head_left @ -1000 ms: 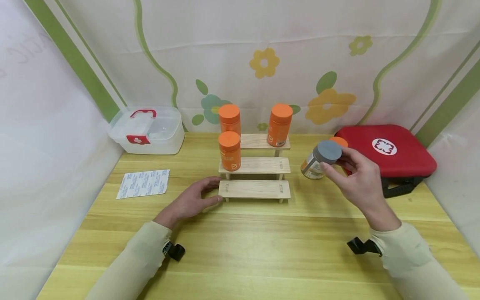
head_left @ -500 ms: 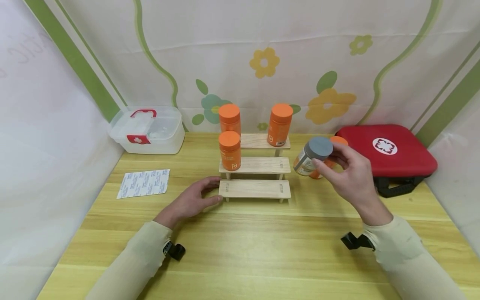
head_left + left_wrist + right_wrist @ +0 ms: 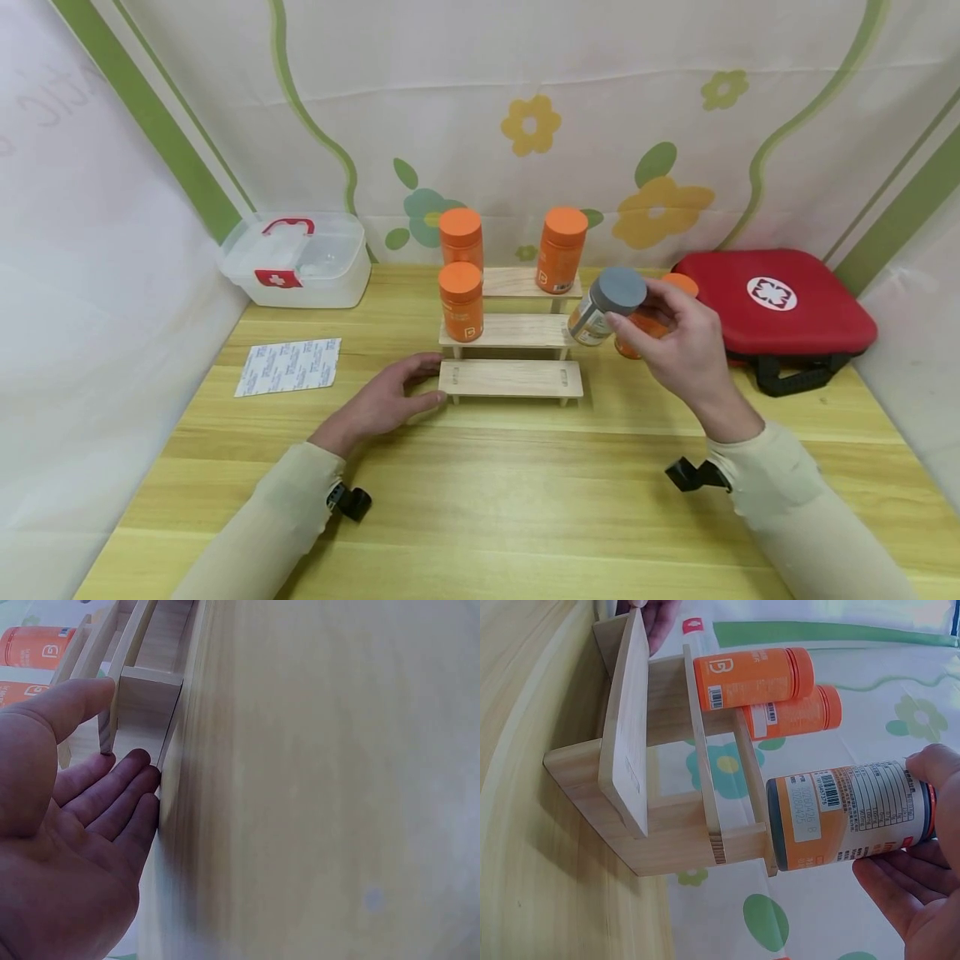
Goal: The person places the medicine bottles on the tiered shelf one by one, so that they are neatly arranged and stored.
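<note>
My right hand (image 3: 678,354) holds a grey-lidded pill bottle (image 3: 603,307) between thumb and fingers, tilted, near the right ends of the stand's upper tiers. Its orange and white label with a printed table (image 3: 855,814) faces the right wrist view. At the left end of a three-tier wooden stand (image 3: 510,379), my left hand (image 3: 386,396) grips the lowest shelf, thumb in front and fingers behind. One orange bottle (image 3: 461,304) stands on the middle tier at left. Two others, a left one (image 3: 461,229) and a right one (image 3: 561,250), stand on the top tier.
Partly hidden behind my right hand is another orange bottle (image 3: 630,343) on the table. The red first-aid case (image 3: 810,304) lies at right. At left are a clear plastic medicine box (image 3: 322,267) and a blister pack (image 3: 288,368). A printed curtain (image 3: 450,108) hangs behind.
My right hand has carried the grey-lidded bottle leftward toward the stand, uncovering more of the orange bottle behind it. The left hand has kept its place.
</note>
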Demonstrator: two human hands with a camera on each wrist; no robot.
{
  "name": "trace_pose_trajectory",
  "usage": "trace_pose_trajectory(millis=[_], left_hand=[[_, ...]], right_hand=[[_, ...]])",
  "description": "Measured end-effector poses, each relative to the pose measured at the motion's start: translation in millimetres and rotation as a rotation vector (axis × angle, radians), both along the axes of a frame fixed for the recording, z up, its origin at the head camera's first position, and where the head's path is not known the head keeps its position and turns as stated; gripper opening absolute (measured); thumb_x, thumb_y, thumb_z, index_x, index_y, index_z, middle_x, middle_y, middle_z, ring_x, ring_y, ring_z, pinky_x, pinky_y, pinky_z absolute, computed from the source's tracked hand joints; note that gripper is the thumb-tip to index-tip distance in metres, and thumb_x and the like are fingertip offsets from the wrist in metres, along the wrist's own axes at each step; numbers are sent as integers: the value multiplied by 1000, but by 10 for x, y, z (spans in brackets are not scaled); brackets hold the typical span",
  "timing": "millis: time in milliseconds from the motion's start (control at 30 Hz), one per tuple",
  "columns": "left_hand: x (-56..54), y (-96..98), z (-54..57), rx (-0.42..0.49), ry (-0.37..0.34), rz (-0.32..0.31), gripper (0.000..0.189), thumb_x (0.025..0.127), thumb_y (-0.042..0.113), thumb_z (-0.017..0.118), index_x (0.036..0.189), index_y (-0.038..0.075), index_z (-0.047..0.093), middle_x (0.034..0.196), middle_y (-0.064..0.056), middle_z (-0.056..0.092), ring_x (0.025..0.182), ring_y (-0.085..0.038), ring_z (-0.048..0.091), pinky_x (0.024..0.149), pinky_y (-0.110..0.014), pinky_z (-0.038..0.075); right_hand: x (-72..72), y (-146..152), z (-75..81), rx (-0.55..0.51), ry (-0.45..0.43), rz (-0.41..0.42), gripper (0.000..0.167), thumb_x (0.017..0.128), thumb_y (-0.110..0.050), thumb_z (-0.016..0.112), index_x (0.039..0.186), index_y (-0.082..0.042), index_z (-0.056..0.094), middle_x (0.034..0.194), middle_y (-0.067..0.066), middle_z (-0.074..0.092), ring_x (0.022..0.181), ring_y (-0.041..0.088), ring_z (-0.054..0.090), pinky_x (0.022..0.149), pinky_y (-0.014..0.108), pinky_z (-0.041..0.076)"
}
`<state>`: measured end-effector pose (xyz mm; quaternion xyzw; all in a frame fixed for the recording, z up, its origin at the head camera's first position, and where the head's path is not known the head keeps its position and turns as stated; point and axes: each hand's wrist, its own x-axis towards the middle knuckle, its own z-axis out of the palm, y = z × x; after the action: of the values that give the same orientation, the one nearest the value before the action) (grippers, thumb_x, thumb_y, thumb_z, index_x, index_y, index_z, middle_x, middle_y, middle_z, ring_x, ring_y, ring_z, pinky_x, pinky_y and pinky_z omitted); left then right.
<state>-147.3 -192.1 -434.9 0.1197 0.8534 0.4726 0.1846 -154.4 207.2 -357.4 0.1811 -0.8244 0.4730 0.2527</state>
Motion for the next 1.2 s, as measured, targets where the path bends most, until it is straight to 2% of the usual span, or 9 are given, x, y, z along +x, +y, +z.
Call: trace_pose_trajectory(millis=[100, 367, 633, 800, 933, 1033, 1200], left_hand=[[-2, 0, 0, -1, 1, -1, 68, 102, 32, 76, 162, 14, 47, 163, -10, 55, 154, -35, 48, 133, -58, 33], [4, -4, -6, 2, -1, 0, 69, 102, 31, 77, 162, 14, 47, 163, -10, 55, 154, -35, 48, 133, -58, 33], [-2, 1, -9, -2, -6, 3, 68, 102, 32, 76, 161, 15, 48, 163, -9, 55, 154, -35, 48, 133, -58, 33], [-7, 0, -9, -10, -4, 3, 69, 102, 34, 77, 162, 15, 48, 163, -9, 54, 154, -35, 48, 133, -58, 33], [-8, -6, -13, -8, -6, 4, 70, 102, 35, 76, 162, 15, 47, 164, -9, 54, 155, -35, 48, 133, -58, 32], [-5, -6, -13, -8, -6, 7, 70, 102, 34, 76, 162, 15, 47, 164, -9, 54, 155, -35, 48, 133, -59, 32], [0, 3, -7, -4, -4, 7, 69, 102, 33, 77, 162, 16, 47, 163, -9, 54, 154, -35, 48, 133, -58, 32]], right_hand=[[-23, -25, -1, -3, 5, 15, 50, 84, 9, 87, 131, 10, 68, 118, 20, 76, 100, -11, 68, 93, 7, 57], [-95, -116, -32, -3, -21, 36, 50, 85, 5, 87, 131, 8, 69, 120, 21, 77, 102, -12, 67, 94, 5, 55], [-156, -209, -45, -27, -45, 46, 49, 86, 2, 89, 131, 7, 70, 121, 22, 77, 102, -12, 67, 87, 4, 56], [-188, -258, -63, -55, -96, 83, 50, 87, 2, 87, 133, 8, 68, 126, 24, 75, 105, -11, 66, 94, 6, 56], [-222, -286, -96, -57, -91, 105, 50, 87, 4, 87, 132, 10, 67, 125, 25, 75, 106, -10, 67, 95, 10, 58], [-245, -304, -120, -52, -100, 112, 49, 88, 2, 87, 133, 9, 68, 125, 25, 76, 108, 2, 72, 95, 13, 59], [-267, -330, -128, -20, -128, 103, 51, 90, -4, 87, 135, 7, 67, 127, 24, 76, 114, 36, 75, 96, 13, 59]])
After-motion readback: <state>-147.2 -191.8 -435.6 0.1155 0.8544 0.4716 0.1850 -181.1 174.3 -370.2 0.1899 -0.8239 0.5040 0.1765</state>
